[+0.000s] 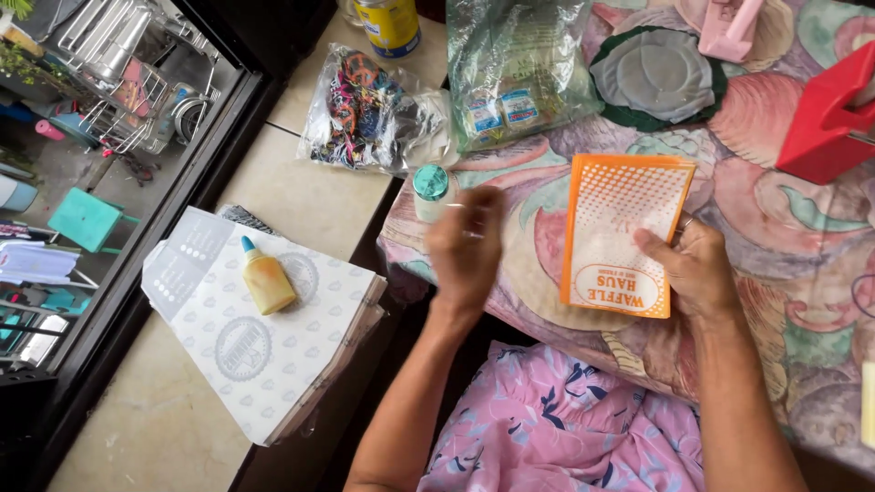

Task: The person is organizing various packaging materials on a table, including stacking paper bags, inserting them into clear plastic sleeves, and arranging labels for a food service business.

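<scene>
Beside the table edge, the left hand (465,244) is motion-blurred with loosely curled fingers holding nothing, just beside a small green-capped bottle (431,189); a careless sweep could tip the bottle off the table (784,273). Right hand (697,269) grips the lower corner of an orange-and-white paper pouch (620,232), flat, uncreased, lying on the patterned cloth.
</scene>
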